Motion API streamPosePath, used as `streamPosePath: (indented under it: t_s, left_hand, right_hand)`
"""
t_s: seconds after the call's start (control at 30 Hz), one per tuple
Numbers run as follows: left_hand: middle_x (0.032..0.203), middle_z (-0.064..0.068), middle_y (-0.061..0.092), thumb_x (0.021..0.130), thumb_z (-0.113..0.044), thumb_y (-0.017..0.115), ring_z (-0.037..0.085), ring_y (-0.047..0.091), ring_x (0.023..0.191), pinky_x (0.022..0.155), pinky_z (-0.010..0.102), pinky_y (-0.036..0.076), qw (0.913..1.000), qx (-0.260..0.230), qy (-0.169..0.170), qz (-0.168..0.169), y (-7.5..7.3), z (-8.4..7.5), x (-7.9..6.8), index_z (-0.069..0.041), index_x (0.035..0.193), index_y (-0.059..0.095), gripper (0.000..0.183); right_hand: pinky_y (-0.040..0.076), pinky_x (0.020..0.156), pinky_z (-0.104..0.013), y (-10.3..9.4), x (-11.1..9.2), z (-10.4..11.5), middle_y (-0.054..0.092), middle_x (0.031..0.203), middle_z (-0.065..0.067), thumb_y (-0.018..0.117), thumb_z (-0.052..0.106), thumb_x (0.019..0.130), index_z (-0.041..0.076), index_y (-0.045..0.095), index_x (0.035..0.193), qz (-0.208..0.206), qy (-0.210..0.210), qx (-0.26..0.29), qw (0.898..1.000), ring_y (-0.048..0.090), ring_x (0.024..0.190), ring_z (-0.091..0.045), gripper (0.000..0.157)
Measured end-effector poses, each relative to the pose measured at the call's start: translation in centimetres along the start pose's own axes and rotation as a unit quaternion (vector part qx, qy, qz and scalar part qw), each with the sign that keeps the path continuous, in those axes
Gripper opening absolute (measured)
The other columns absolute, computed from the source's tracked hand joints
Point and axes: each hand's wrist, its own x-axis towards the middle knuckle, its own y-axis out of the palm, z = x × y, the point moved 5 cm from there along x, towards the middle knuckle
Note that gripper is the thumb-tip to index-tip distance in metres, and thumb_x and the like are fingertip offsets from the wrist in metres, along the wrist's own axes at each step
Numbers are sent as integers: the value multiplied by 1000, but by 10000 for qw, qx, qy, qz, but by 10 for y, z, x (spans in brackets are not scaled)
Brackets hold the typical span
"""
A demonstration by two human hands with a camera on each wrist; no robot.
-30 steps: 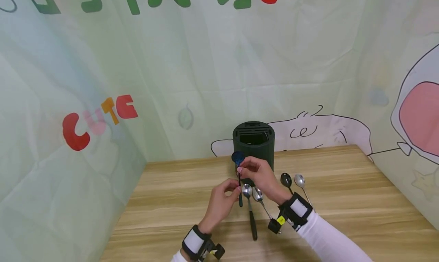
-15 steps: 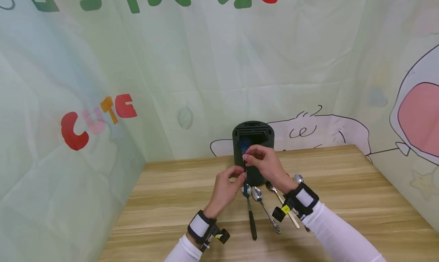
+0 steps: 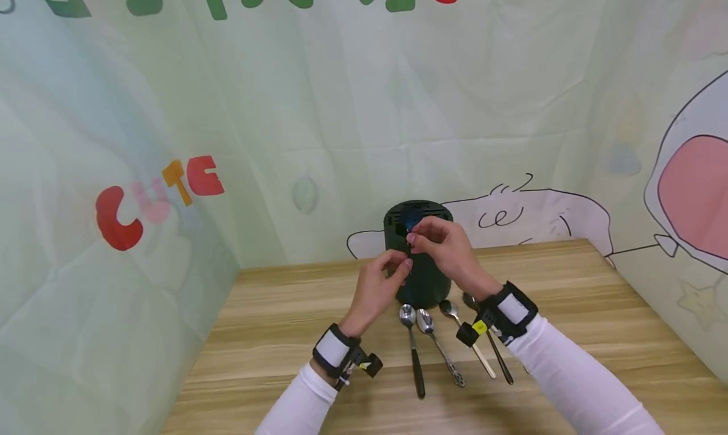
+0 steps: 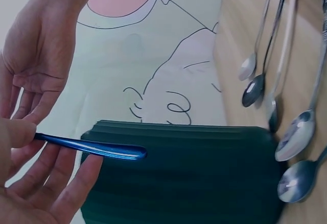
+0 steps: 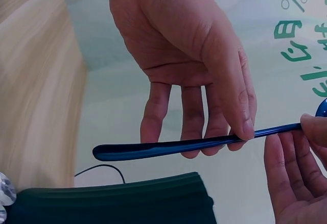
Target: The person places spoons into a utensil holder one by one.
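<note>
A shiny blue spoon (image 5: 153, 150) is held nearly upright in front of a dark green ribbed utensil holder (image 3: 426, 286). My left hand (image 3: 376, 286) pinches the spoon's handle between thumb and fingertips. Higher up, my right hand (image 3: 450, 253) pinches it just below the bowl. In the head view the bowl overlaps the holder's top opening and the fingers cover much of the handle. The handle's free end points down past my left hand, in front of the holder's side, as the left wrist view shows.
On the wooden table (image 3: 273, 334) lie a black-handled spoon (image 3: 417, 365), an ornate silver spoon (image 3: 443, 353), a pale-handled spoon (image 3: 480, 356) and a dark spoon (image 3: 500, 359). Another silver spoon (image 4: 248, 67) is mostly hidden by my right forearm in the head view. Printed cloth (image 3: 318, 106) hangs behind.
Both hands have raised the blue spoon and moved it slightly right, from low beside the holder to in front of its opening. The spoons on the table stay put.
</note>
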Motion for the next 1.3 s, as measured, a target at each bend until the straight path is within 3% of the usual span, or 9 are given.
streamPosePath:
  t_s: [0.13,0.4,0.73,1.0,1.3]
  left_hand:
    - [91,10,71,97,-23,62,29,67,74,63,21,56,9997,-40,242,-72,-3,-8,11,-7,99,70,18]
    - [90,11,71,98,-23,61,26,70,76,62,23,58,9978,-35,636,-180,-11,-28,33,-4,98,70,20]
    - [95,12,73,97,-22,62,21,70,84,64,25,59,9981,-109,588,-152,-16,-38,47,-4,104,68,20]
    - [93,11,72,98,-22,62,18,68,79,65,25,58,9958,69,859,-310,-21,-50,63,-5,104,68,19]
    - [95,10,73,97,-25,62,18,69,80,67,27,58,9960,155,808,-355,-22,-51,74,-6,104,68,21]
  right_hand:
    - [58,82,-26,-5,7,10,70,102,-18,65,14,95,1,65,106,-53,-61,-106,9999,70,83,-14,18]
    - [56,82,-28,-13,23,34,72,103,-15,65,19,95,5,66,106,-139,-312,-519,9981,70,86,-17,18]
    - [57,86,-34,-18,34,46,71,105,-17,64,18,95,4,65,106,-198,-291,-513,9981,71,90,-21,17]
    - [55,92,-39,-24,44,57,71,105,-16,63,19,96,5,65,105,-353,-495,-569,9965,67,110,-23,17]
    - [52,97,-43,-29,49,58,71,105,-13,63,21,97,5,65,104,-420,-640,-680,9947,68,106,-24,18]
